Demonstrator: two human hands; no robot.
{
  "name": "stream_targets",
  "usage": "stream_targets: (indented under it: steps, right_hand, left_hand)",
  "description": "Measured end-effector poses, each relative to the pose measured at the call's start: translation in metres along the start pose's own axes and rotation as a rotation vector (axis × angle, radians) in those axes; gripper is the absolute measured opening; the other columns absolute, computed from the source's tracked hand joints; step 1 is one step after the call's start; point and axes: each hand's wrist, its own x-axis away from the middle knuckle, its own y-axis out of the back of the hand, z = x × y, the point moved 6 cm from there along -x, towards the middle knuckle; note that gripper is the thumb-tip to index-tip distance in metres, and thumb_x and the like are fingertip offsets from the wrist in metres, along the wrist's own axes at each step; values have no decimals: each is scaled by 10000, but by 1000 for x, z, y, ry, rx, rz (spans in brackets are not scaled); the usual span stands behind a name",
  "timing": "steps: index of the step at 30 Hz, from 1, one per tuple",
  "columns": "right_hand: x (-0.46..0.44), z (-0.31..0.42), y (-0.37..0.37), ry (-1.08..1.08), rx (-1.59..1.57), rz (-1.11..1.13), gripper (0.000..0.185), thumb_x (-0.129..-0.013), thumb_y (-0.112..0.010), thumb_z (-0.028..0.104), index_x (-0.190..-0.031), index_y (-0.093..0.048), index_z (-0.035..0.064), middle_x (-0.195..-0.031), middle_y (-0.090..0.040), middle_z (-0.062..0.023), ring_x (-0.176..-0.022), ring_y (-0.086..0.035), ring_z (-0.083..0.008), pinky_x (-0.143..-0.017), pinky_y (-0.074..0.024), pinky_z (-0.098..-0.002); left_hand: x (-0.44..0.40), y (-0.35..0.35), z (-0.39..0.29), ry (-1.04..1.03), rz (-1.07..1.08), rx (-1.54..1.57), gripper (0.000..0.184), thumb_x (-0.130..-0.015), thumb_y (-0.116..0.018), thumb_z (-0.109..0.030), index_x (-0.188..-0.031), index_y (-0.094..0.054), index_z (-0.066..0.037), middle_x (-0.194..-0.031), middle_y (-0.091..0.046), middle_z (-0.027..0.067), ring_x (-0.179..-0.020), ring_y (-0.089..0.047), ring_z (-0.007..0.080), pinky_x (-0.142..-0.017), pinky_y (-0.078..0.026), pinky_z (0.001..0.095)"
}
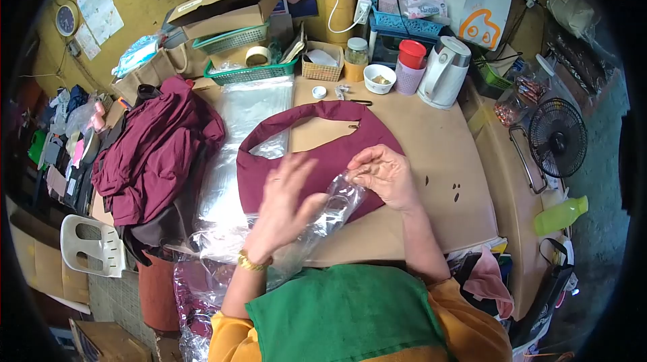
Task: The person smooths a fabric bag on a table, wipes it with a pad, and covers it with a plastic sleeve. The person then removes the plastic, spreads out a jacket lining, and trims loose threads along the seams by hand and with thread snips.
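Note:
A maroon shoulder bag [323, 129] lies flat on the brown table, its strap curving toward the back. Over its lower part, my right hand [382, 177] pinches the edge of a clear plastic bag [345, 202], which trails down to the left. My left hand [286, 193], slightly blurred, is above the maroon bag with fingers apart and holds nothing. A stack of clear plastic bags [256, 103] lies flat left of the maroon bag, partly under it.
Maroon fabric [158, 153] is heaped at the left. Along the back stand a green basket [249, 76], a white bowl [379, 80], a red-lidded cup [410, 69] and a kettle [445, 72]. A black fan [557, 138] stands at the right, with a green bottle [561, 216] below it.

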Motion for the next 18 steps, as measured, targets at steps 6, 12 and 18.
stream_targets:
  steps: [6,12,18]
  right_hand:
    - [-1,-2,4,-90,237,-140,224,-852,-653,-104,-1060,-609,-34,-994,-671,-99,-919,-677,-138,-814,-558,-262]
    - [0,-13,5,148,827,-229,126,-928,-619,58,-833,-589,-19,-746,-631,-59,-607,-584,-98,-545,-468,-266]
    - [6,-40,1,29,474,-329,155,-964,-602,84,-836,-552,12,-627,-575,-26,-579,-542,-68,-539,-440,-240]
  left_hand:
    - [-9,-33,0,-33,-21,315,393,-835,-747,-256,-1124,-652,-7,-1021,-630,128,-958,-606,274,-846,-494,373]
    - [-4,-72,24,387,-3,1341,204,-967,-614,-143,-1009,-457,-18,-815,-581,29,-728,-548,98,-672,-478,256]
    - [4,-88,20,236,-11,661,121,-949,-625,-85,-1003,-540,-17,-787,-571,-1,-711,-530,57,-624,-458,220]
